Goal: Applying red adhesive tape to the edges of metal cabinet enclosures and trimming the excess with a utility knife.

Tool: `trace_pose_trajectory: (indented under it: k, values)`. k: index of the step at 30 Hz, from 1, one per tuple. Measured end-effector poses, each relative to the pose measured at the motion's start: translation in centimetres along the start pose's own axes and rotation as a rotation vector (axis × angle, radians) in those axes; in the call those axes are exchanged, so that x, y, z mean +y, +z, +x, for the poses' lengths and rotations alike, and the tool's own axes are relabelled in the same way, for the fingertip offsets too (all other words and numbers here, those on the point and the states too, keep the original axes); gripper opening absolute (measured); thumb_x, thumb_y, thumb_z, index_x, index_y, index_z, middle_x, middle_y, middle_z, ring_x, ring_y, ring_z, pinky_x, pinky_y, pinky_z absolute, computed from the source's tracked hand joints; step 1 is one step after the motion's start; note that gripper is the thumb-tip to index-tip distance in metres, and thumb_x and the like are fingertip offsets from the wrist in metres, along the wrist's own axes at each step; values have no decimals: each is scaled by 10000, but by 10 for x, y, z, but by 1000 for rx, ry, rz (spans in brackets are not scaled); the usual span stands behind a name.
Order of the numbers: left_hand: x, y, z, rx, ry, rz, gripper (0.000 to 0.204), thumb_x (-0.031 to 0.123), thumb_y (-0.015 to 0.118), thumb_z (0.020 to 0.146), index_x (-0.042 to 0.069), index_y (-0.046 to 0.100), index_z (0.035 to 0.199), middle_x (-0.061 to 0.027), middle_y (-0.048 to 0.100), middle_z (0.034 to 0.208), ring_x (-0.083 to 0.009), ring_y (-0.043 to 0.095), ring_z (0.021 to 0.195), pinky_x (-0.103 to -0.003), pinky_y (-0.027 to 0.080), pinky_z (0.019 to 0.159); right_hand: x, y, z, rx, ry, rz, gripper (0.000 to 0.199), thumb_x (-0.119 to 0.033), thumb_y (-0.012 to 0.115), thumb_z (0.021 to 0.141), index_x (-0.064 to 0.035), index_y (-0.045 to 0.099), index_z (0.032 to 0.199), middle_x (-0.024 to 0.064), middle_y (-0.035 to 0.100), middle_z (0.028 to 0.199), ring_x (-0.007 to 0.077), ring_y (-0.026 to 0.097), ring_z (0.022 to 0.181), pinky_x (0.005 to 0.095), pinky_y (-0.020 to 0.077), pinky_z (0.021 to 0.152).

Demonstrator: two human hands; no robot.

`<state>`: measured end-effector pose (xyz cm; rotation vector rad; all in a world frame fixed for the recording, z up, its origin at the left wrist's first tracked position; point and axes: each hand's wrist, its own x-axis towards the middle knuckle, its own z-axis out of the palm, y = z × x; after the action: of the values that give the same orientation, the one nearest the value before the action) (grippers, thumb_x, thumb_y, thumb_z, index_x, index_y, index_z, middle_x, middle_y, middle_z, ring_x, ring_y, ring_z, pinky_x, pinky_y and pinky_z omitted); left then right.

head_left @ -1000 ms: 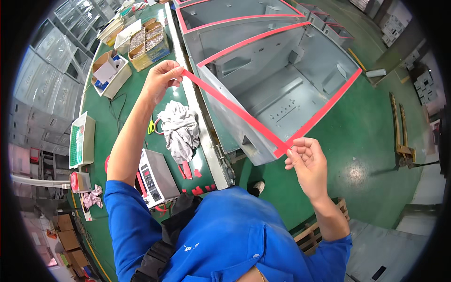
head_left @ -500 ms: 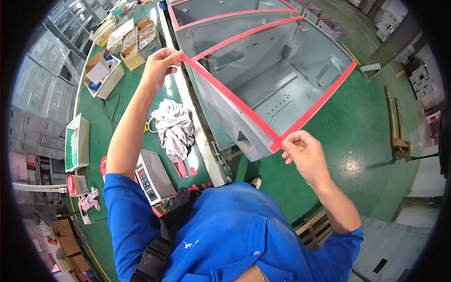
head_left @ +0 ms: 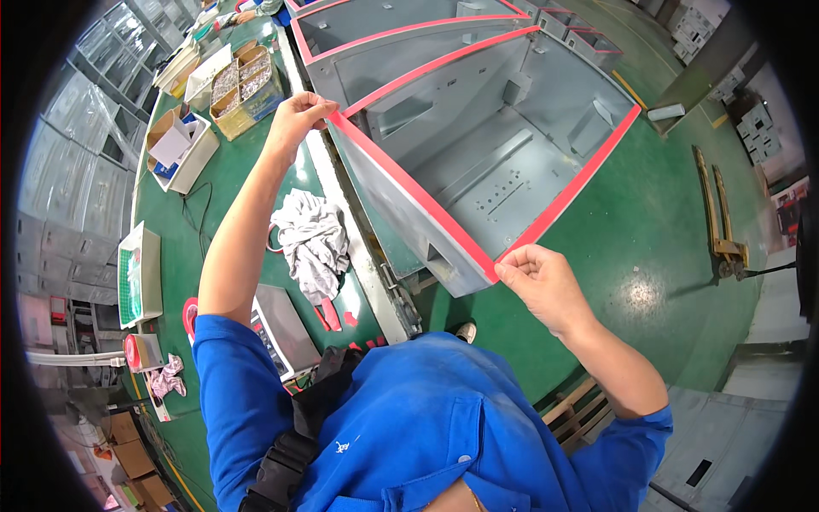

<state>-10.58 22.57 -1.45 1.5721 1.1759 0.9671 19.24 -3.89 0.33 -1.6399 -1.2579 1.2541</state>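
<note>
A grey metal cabinet shell (head_left: 488, 183) lies with its open side up, its rim lined with red tape. One strip of red tape (head_left: 409, 186) runs along the near-left edge between my hands. At the upper-left corner, my left hand (head_left: 299, 124) pinches the strip's far end between thumb and fingers. My right hand (head_left: 546, 288) has thumb and fingertips closed on the tape at the near corner. The strip lies along the rim; whether it is pressed down everywhere cannot be seen.
Left of the cabinet stands a green-topped bench with a crumpled white cloth (head_left: 311, 239), a grey box-shaped device (head_left: 286, 328), a divided box of small parts (head_left: 247, 85) and plastic bins (head_left: 141, 277). A second taped shell (head_left: 409, 43) sits behind. A yellow pallet jack (head_left: 725, 247) stands at right.
The tape strip now sits in line with the near-left rim, its end no longer jutting past the near corner. My right hand has shifted slightly left and its fingers now bear on that corner.
</note>
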Motion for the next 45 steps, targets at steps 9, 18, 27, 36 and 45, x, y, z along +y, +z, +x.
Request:
trace_pose_trajectory:
  k: [9, 18, 27, 36, 45]
  values:
    - [0, 8, 2, 40, -18, -25, 90, 55, 617, 742, -14, 585, 789, -90, 641, 822, -102, 579, 686, -209, 467, 607, -2, -1, 3, 31, -9, -116, 144, -141, 594, 783, 3, 586, 792, 10, 533, 543, 73, 480, 506, 246, 396, 497]
    - [-1, 7, 2, 26, -28, -43, 83, 63, 628, 746, 1, 590, 785, -88, 638, 839, -104, 581, 720, -215, 470, 648, -7, -4, 4, 10, 20, -155, 135, -141, 610, 764, -8, 597, 748, 6, 523, 519, 68, 474, 487, 246, 388, 484]
    - [0, 6, 2, 10, -59, -18, 76, 85, 625, 760, 25, 584, 782, -82, 638, 886, -101, 574, 777, -220, 450, 695, -7, -3, 5, 20, 0, -138, 138, -143, 620, 754, -11, 602, 719, 5, 520, 512, 69, 471, 479, 244, 387, 484]
    - [0, 7, 1, 13, -50, -11, 73, 92, 621, 762, 32, 582, 779, -76, 638, 895, -96, 570, 785, -214, 443, 695, -6, -3, 5, 28, -2, -134, 131, -138, 617, 747, -13, 601, 707, 0, 505, 491, 65, 461, 468, 241, 383, 479]
    - [-1, 7, 2, 16, -60, -5, 69, 90, 619, 765, 34, 584, 783, -72, 638, 894, -95, 570, 788, -214, 443, 693, -5, -2, 5, 37, -11, -122, 126, -129, 622, 738, -11, 599, 701, -6, 497, 489, 55, 451, 468, 234, 379, 476]
